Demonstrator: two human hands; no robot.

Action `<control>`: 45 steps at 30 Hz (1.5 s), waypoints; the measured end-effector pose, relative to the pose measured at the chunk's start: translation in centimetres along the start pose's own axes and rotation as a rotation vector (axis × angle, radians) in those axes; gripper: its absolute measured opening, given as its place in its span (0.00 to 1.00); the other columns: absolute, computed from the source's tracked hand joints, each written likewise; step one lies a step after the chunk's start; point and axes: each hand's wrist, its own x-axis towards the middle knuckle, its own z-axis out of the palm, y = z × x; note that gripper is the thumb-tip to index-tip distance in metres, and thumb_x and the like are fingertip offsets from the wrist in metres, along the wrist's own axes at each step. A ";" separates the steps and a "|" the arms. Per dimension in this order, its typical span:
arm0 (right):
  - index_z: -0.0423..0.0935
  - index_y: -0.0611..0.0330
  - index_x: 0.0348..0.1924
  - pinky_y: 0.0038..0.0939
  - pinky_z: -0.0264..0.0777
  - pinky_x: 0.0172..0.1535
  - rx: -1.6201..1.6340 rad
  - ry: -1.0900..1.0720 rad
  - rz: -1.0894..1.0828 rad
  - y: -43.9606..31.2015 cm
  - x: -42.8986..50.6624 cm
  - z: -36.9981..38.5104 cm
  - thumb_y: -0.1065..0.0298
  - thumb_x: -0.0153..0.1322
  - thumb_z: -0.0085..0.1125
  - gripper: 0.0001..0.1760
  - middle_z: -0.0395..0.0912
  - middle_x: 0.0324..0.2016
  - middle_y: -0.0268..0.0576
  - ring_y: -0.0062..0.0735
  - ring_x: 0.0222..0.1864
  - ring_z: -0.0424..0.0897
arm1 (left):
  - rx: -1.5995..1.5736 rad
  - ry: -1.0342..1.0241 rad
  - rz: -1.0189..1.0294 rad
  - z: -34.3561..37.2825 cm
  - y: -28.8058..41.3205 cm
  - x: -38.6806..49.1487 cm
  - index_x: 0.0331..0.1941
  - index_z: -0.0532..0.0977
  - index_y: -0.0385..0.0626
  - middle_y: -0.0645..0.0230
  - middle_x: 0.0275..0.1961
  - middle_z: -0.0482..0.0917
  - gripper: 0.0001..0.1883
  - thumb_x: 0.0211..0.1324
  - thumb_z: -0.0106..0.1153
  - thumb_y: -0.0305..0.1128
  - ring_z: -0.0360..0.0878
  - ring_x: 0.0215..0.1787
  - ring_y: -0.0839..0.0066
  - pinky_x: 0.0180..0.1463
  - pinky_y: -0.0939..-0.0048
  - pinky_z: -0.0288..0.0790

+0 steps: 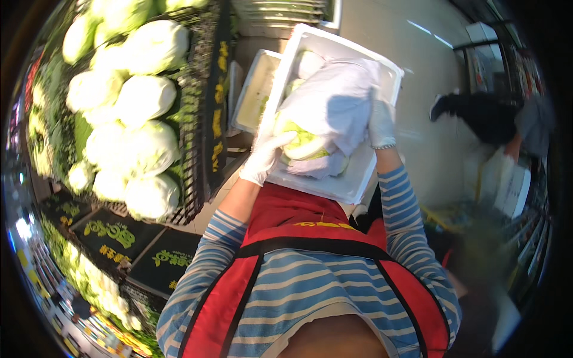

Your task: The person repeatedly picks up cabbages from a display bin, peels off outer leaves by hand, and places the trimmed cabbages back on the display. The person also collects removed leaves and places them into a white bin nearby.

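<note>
A pale green napa cabbage (304,145), partly covered by a whitish wrapping sheet (333,96), lies over a white foam box (349,190) in front of me. My left hand (264,156), in a thin white glove, holds the near left end of the cabbage, its thumb across the leaves. At the sheet's right edge, my gloved right hand (382,123) grips the wrapping; its fingertips are blurred and partly lost against the white. More wrapped produce (310,65) shows at the far left inside the box.
Left of me, a black crate (192,147) holds several bare cabbages (150,100). Another foam box (255,89) stands lower, beside the one before me. On the right, a person in dark trousers (481,112) is near a white carton (512,190) and shelving.
</note>
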 end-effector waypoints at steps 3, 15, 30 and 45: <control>0.77 0.65 0.52 0.38 0.74 0.53 -0.546 0.016 -0.425 -3.5 -0.9 -1.1 0.58 0.76 0.50 0.20 0.82 0.42 0.53 0.52 0.47 0.81 | 0.107 -0.116 0.188 0.4 3.4 -2.4 0.68 0.62 0.38 0.63 0.65 0.71 0.41 0.50 0.69 0.32 0.68 0.67 0.71 0.71 0.66 0.62; 0.78 0.75 0.42 0.30 0.69 0.45 -0.363 -0.284 -0.422 -22.3 -3.5 3.2 0.56 0.80 0.46 0.24 0.81 0.31 0.40 0.24 0.36 0.74 | -0.290 -0.208 0.214 -3.2 5.5 -10.1 0.71 0.56 0.40 0.60 0.68 0.70 0.50 0.43 0.71 0.39 0.70 0.67 0.67 0.72 0.62 0.61; 0.78 0.71 0.51 0.26 0.73 0.49 0.132 -0.231 -0.151 -17.5 0.8 -0.6 0.54 0.79 0.51 0.24 0.81 0.44 0.40 0.24 0.44 0.78 | -0.951 -0.416 0.172 -7.7 2.1 -8.2 0.70 0.62 0.50 0.60 0.63 0.73 0.41 0.63 0.41 0.68 0.71 0.64 0.55 0.69 0.44 0.63; 0.81 0.67 0.47 0.23 0.72 0.42 0.263 0.061 -0.223 -22.9 -2.3 -8.4 0.54 0.79 0.51 0.22 0.83 0.38 0.41 0.21 0.37 0.78 | -0.275 0.170 0.082 -3.6 7.2 -8.9 0.70 0.60 0.46 0.52 0.69 0.67 0.46 0.59 0.45 0.71 0.67 0.68 0.49 0.68 0.37 0.63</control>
